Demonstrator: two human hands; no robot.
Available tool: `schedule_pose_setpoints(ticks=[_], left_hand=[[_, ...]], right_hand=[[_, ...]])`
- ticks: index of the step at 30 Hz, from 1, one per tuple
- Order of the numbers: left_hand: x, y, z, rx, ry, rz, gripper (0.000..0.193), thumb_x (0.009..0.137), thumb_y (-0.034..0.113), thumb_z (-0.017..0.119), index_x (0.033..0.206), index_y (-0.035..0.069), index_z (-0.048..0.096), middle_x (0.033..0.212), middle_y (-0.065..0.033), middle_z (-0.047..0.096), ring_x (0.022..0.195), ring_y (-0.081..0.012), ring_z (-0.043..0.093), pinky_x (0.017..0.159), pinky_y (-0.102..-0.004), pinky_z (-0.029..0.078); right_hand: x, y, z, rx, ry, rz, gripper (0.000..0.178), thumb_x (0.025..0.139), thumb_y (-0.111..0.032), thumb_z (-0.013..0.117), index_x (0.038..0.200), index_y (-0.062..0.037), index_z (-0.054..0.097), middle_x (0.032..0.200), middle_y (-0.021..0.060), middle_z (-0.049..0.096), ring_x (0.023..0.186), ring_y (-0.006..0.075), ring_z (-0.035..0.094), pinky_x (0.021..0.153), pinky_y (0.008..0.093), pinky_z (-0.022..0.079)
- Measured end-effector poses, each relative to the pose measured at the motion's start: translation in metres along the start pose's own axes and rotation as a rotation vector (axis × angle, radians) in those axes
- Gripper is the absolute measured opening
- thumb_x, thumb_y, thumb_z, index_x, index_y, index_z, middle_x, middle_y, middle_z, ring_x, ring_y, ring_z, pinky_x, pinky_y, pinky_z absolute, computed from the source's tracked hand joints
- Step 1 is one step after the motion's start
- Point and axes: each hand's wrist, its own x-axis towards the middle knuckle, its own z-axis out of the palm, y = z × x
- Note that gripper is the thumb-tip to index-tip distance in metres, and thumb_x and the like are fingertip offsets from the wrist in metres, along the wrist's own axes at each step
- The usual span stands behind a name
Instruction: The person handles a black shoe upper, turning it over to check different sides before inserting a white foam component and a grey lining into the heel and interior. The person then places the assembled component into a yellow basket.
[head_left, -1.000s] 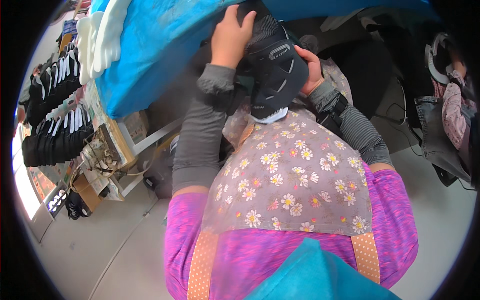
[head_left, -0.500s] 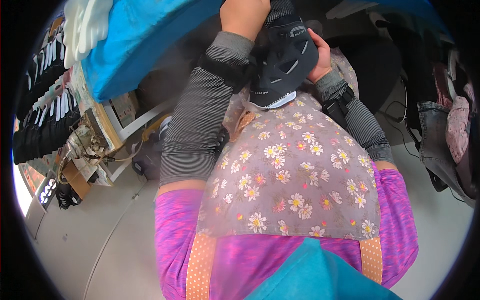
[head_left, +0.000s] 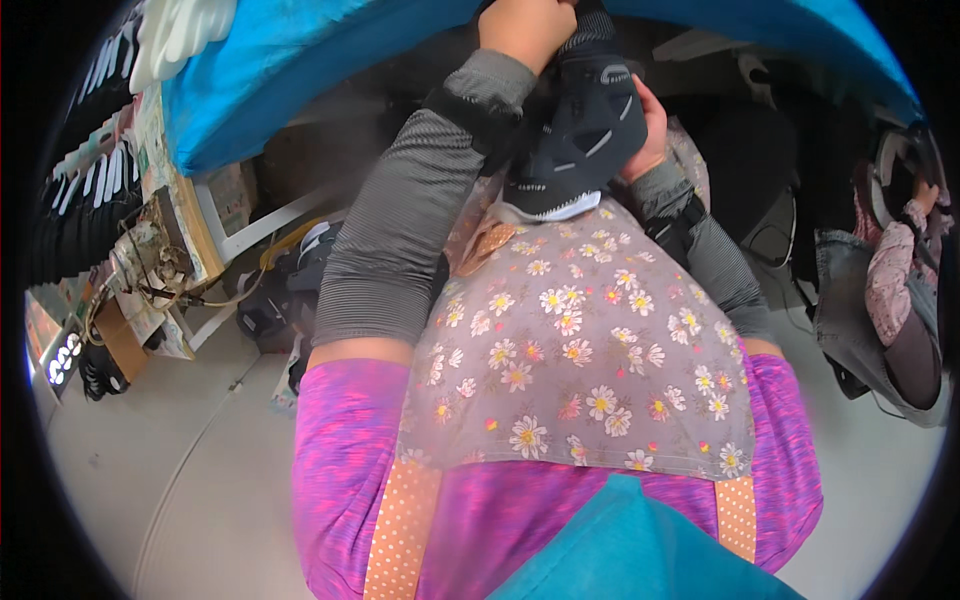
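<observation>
A dark navy shoe upper [head_left: 585, 130] with pale printed lines and a white zigzag-stitched lower edge hangs over my lap, its toe end toward me. At the top of the view, my left hand [head_left: 528, 30] is closed at the upper's ribbed collar; the picture's edge cuts off part of its fingers. My right hand [head_left: 650, 135] grips the upper's right side, thumb along the edge and the other fingers hidden behind it. The toe end rests against my flowered apron [head_left: 580, 350].
A blue cloth cover [head_left: 300, 60] spans the top. At left, black pieces with white tabs [head_left: 110, 175] hang in rows near a wooden-edged table frame [head_left: 200, 230]. Dark shoe parts [head_left: 265, 310] lie beneath. Another person's sleeved arm [head_left: 890, 285] shows at right.
My left hand and the shoe upper sit slightly farther right in view, as the whole view has shifted. The person at right now shows a hand and sleeve. Both my hands keep their hold.
</observation>
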Motion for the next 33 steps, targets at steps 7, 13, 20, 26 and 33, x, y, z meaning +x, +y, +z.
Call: schedule_pose_setpoints(ticks=[7, 13, 20, 26, 33], left_hand=[[0.004, 0.017, -0.015, 0.053, 0.062, 0.129, 0.024, 0.088, 0.025, 0.063, 0.087, 0.002, 0.063, 0.083, -0.0231, 0.068, 0.081, -0.0425, 0.066, 0.072, -0.051, 0.053], [0.009, 0.01, -0.006, -0.001, -0.099, 0.012, 0.029, 0.087, 0.027, 0.062, 0.094, -0.001, 0.068, 0.091, -0.0254, 0.069, 0.091, -0.044, 0.065, 0.081, -0.051, 0.052], [0.014, 0.0, -0.01, -0.047, -0.117, 0.052, 0.042, 0.09, 0.032, 0.061, 0.109, -0.005, 0.066, 0.101, -0.0298, 0.067, 0.101, -0.045, 0.062, 0.089, -0.0486, 0.05], [0.016, 0.006, -0.007, -0.007, -0.178, 0.032, 0.045, 0.091, 0.032, 0.059, 0.116, -0.005, 0.065, 0.106, -0.0289, 0.067, 0.104, -0.0432, 0.063, 0.09, -0.0472, 0.05], [0.002, 0.005, 0.008, 0.018, -0.095, 0.043, 0.04, 0.093, 0.03, 0.056, 0.116, -0.001, 0.064, 0.1, -0.028, 0.068, 0.097, -0.0429, 0.065, 0.083, -0.0487, 0.052]], right_hand=[[-0.003, -0.001, 0.004, 0.023, -0.077, -0.062, 0.043, 0.098, -0.032, 0.049, 0.122, 0.0009, 0.063, 0.123, 0.0176, 0.066, 0.113, 0.0337, 0.063, 0.103, 0.0466, 0.048], [0.0, -0.002, -0.015, 0.126, -0.132, -0.04, 0.043, 0.098, -0.032, 0.049, 0.123, 0.0011, 0.063, 0.124, 0.0183, 0.066, 0.114, 0.0346, 0.063, 0.104, 0.0482, 0.047], [-0.008, 0.006, 0.002, 0.128, -0.03, -0.042, 0.045, 0.099, -0.033, 0.048, 0.123, 0.0021, 0.062, 0.121, 0.019, 0.067, 0.111, 0.0344, 0.065, 0.102, 0.0468, 0.05], [-0.011, 0.005, 0.01, 0.169, -0.052, -0.019, 0.047, 0.099, -0.035, 0.046, 0.123, 0.0028, 0.062, 0.122, 0.0198, 0.067, 0.11, 0.0337, 0.065, 0.1, 0.0461, 0.051], [-0.012, 0.005, -0.007, 0.177, -0.093, 0.008, 0.047, 0.099, -0.035, 0.047, 0.122, 0.0037, 0.062, 0.122, 0.0206, 0.066, 0.112, 0.0341, 0.064, 0.103, 0.0461, 0.049]])
